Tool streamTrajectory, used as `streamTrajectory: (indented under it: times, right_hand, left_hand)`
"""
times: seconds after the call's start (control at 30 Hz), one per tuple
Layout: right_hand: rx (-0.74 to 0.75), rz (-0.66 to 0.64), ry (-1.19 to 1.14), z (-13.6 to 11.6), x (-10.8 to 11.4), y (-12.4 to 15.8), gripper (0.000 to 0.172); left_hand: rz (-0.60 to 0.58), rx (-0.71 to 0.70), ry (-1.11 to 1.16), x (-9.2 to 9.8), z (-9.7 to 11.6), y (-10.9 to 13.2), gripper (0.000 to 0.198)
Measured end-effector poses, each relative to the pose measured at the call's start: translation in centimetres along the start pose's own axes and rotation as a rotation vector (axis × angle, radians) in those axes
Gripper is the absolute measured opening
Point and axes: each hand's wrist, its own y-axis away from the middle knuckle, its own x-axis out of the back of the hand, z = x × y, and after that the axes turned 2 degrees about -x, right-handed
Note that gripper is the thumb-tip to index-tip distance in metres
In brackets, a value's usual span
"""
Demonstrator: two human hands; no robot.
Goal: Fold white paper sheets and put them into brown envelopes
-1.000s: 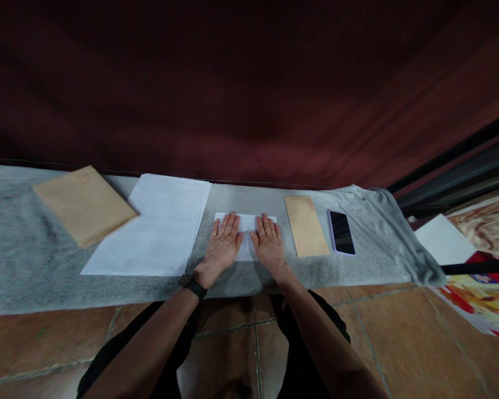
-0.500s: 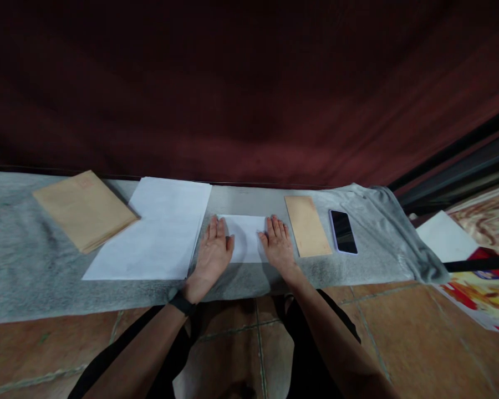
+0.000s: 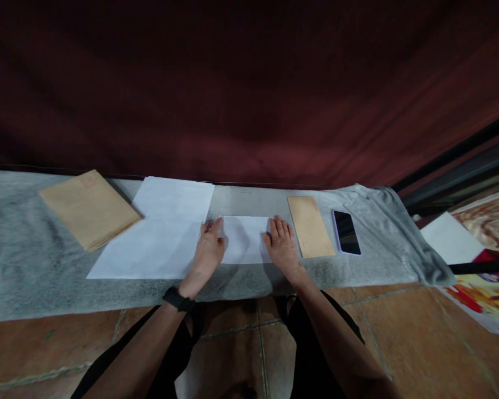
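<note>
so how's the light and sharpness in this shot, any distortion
Head view: dim, the maroon curtain nearly black; folded white paper and large white sheet brightest; soft shadow on the grey cloth below the left hand and right hand; cloth blurs toward the left edge and bows from the wide lens; no glare on the phone.

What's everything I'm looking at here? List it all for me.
Folded paper sheet: one, white, between the hands.
Loose paper sheets: pile, white, left of it.
Large paper envelopes: stack, brown, far left.
Slim paper envelope: one, brown, right of the hands.
Smartphone: one, black, beside that envelope.
Felt cloth: one, grey, under the papers.
Curtain: one, dark red, behind.
Wristband: one, black, left wrist.
Left hand: one, bare, sheet's left edge.
Right hand: one, bare, sheet's right edge.
</note>
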Motion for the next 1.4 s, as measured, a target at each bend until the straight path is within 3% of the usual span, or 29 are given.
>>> streamTrajectory:
  times: [0.3,0.47,0.63,0.8,1.17,1.4]
  right_hand:
    - [0.083,-0.06,-0.099,-2.1,0.8,0.3,0.056]
    - [0.102,-0.068,-0.134,-2.8,0.6,0.5,0.055]
    - [0.115,-0.071,-0.147,-3.4,0.5,0.5,0.054]
    - [0.145,-0.111,-0.12,-4.0,0.4,0.3,0.053]
    - [0.131,-0.123,-0.065,-4.0,0.3,0.0,0.054]
    - [0.113,-0.101,-0.052,-3.6,-0.1,0.1,0.056]
  left_hand:
    - [0.029,-0.101,0.011,0.3,0.7,1.1,0.061]
    - [0.021,-0.166,-0.226,1.1,2.5,1.9,0.055]
    - [-0.03,-0.36,-0.267,-0.9,4.0,3.1,0.054]
    - [-0.111,-0.413,-0.255,-3.0,4.4,3.7,0.058]
    - [-0.143,-0.523,-0.251,-3.3,3.9,3.1,0.06]
    - [-0.142,-0.506,-0.276,-3.3,4.2,3.2,0.061]
